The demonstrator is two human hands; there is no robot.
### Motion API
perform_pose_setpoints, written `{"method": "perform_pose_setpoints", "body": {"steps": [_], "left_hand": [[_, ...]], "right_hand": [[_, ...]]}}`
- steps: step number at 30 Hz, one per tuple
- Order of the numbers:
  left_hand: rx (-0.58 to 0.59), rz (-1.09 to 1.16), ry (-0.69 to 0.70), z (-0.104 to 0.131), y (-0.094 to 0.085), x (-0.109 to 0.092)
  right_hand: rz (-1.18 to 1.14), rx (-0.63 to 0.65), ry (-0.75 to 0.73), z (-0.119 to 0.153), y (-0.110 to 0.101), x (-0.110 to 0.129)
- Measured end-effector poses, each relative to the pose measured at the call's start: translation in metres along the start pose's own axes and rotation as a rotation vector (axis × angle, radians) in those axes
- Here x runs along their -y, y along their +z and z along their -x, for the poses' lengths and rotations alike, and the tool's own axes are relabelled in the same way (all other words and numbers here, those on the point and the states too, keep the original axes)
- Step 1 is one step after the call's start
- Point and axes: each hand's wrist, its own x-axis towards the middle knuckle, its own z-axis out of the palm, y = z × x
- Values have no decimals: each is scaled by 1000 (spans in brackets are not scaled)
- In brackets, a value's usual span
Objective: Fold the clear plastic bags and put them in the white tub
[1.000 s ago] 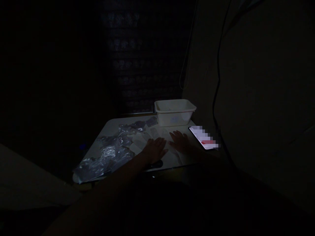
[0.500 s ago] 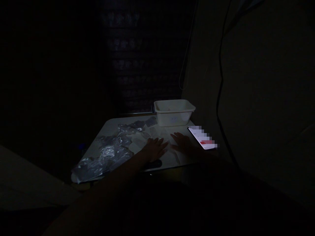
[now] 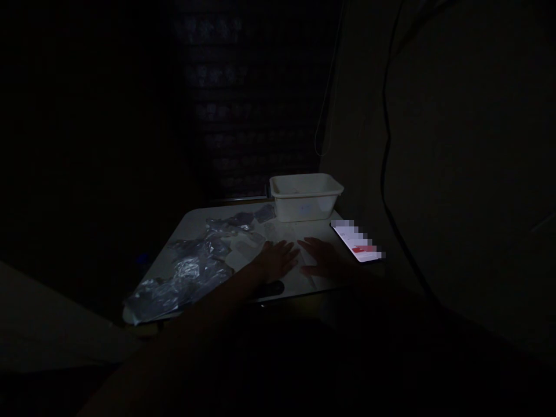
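In dim light, my left hand [image 3: 278, 260] lies over the white table [image 3: 197, 219] with its fingers spread. My right hand [image 3: 321, 259] is beside it on the right, fingers apart, with a small gap between the two hands. Thin clear plastic [image 3: 307, 272] appears to lie flat between and under them; its edges are hard to make out. Crumpled clear plastic bags [image 3: 186, 272] cover the left part of the table. Near my left wrist is a dark oval shape [image 3: 274, 288] at the table's front edge.
A white plastic tub [image 3: 304, 207] stands at the back right of the table. A phone with a lit screen [image 3: 354, 240] lies at the right edge. Behind the table hangs a dark blind [image 3: 226, 110], and a black cable [image 3: 384, 150] runs down the right wall.
My left hand has shifted slightly right, closer to my right hand, whose fingers are a little more spread. The whole view has moved slightly.
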Motion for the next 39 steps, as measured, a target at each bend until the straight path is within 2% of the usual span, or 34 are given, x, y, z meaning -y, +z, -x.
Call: {"method": "perform_pose_setpoints", "body": {"steps": [10,13,15,17,21,23,26,30,35,39], "left_hand": [[36,-18,1,-4,0,-7],[-23,-5,-45,-6,-6,-2],[-91,-12,-156,-4,-13,7],[-118,-35,-325,2,-21,22],[46,7,-645,25,-29,49],[82,43,-727,34,-29,55],[115,83,-737,39,-27,56],[149,132,-730,32,-19,58],[-29,161,-687,22,1,64],[-82,216,-655,18,-1,65]], "right_hand": [[-36,66,-113,24,-11,8],[-53,35,-60,24,-13,5],[-47,7,-4,18,-14,3],[-18,-15,20,9,-13,2],[82,-10,-8,-8,-7,6],[124,19,-31,-11,-1,8],[164,54,-29,-7,6,6],[189,45,0,3,9,-1],[184,43,42,1,1,5],[141,7,22,-9,-6,18]]}}
